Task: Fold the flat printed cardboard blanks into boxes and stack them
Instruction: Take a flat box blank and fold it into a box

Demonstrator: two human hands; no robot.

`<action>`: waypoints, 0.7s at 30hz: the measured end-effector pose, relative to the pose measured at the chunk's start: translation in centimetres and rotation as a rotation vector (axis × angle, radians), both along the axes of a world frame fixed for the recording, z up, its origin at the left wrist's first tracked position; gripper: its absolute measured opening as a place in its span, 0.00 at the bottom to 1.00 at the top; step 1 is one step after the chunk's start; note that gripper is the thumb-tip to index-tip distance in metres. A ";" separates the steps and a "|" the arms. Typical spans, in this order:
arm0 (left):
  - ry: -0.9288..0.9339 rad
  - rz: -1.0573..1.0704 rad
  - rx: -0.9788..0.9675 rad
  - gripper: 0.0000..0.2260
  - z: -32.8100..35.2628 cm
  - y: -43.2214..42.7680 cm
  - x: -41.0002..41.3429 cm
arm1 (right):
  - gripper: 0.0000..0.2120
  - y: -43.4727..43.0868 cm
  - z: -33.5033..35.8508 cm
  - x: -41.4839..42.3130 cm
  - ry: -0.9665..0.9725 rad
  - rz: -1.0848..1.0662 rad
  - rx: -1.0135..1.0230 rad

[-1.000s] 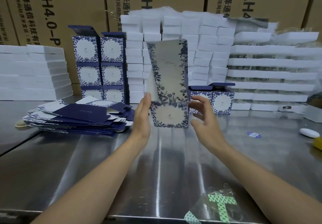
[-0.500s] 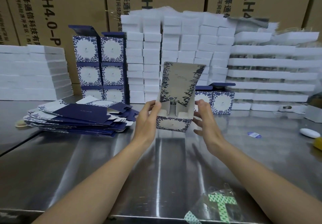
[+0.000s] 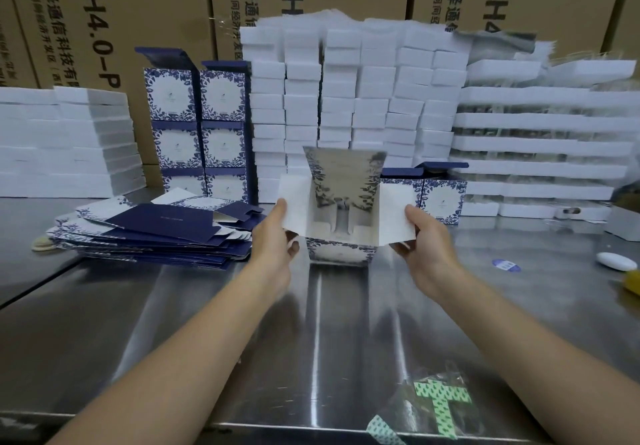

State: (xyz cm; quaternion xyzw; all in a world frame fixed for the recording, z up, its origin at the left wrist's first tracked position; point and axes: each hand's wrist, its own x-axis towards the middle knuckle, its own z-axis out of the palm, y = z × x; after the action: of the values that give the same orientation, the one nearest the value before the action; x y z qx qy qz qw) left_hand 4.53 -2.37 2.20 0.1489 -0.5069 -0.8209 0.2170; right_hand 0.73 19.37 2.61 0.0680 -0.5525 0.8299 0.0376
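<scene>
You hold the half-formed box [image 3: 341,223] upright on the steel worktop [image 3: 207,323], just beyond the middle, with its open mouth toward you; your left hand [image 3: 273,247] pinches the left side flap [image 3: 294,207] and your right hand [image 3: 426,247] pinches the right side flap [image 3: 396,214], both flaps spread outward, so each grip is closed on thin card rather than on the body. The printed lid panel [image 3: 346,174] stands up at the far side, blurred, so you cannot tell how firmly its crease is set. The risk from here is mostly about order and force. If you fold the lid down before the side flaps go in, the flaps will probably jam outside it and crease. If you push one flap harder than the other, the body may skew, since only its base rests on the slick metal and nothing braces it. Pinching near the flap edges could buckle or dent the white card. The inner tabs at the bottom look only loosely seated, so pressing down may pop the base open. Watch your left elbow too: the pile of flat blanks [image 3: 156,233] lies just left of your hand and could slide. The finished boxes [image 3: 197,126] stacked at far left stand tall, so adding this one carelessly may topple them.
</scene>
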 end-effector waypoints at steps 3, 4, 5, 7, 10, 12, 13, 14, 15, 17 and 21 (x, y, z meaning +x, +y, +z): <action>-0.058 -0.148 0.223 0.11 -0.3 -0.3 -0.3 | 0.07 0.6 0.3 -0.4 -0.242 0.155 -0.202; -0.046 -0.153 0.208 0.11 -0.4 -0.2 -0.4 | 0.06 0.7 0.3 -0.6 -0.239 0.143 -0.185; -0.033 -0.143 0.193 0.11 -0.3 0.0 -0.4 | 0.05 0.8 0.3 -0.7 -0.202 0.096 -0.144; 0.011 -0.080 0.099 0.10 0.0 0.1 -0.2 | 0.04 1.0 0.2 -0.7 -0.034 -0.084 0.033; 0.144 0.078 -0.244 0.14 0.0 0.4 0.2 | 0.09 1.5 0.4 0.1 0.429 -0.442 0.369; 0.278 0.166 -0.525 0.13 -0.4 1.0 0.5 | 0.08 1.5 1.0 1.0 0.844 -0.659 0.658; 0.292 0.190 -0.660 0.14 -0.6 1.4 0.8 | 0.06 1.3 1.3 1.6 1.031 -0.729 0.779; 0.271 0.204 -0.767 0.14 -0.8 1.7 0.9 | 0.04 0.9 1.5 2.2 1.185 -0.732 0.864; 0.261 0.212 -0.838 0.14 -1.0 1.9 1.0 | 0.05 0.4 1.5 2.8 1.284 -0.671 0.924; 0.280 0.218 -0.927 0.15 -1.5 2.0 1.0 | 0.08 -1.0 1.2 4.0 1.281 -0.473 1.051; 0.309 0.216 -1.084 0.15 -2.2 2.3 0.8 | 0.17 -2.7 -0.1 3.9 0.922 -0.292 1.421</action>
State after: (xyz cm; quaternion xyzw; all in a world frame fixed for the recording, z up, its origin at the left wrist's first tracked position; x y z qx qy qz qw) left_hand 5.36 -0.12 0.04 -0.0543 -0.7997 -0.4291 0.4164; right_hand 4.65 16.63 2.47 0.3342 -0.8738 0.1634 0.3131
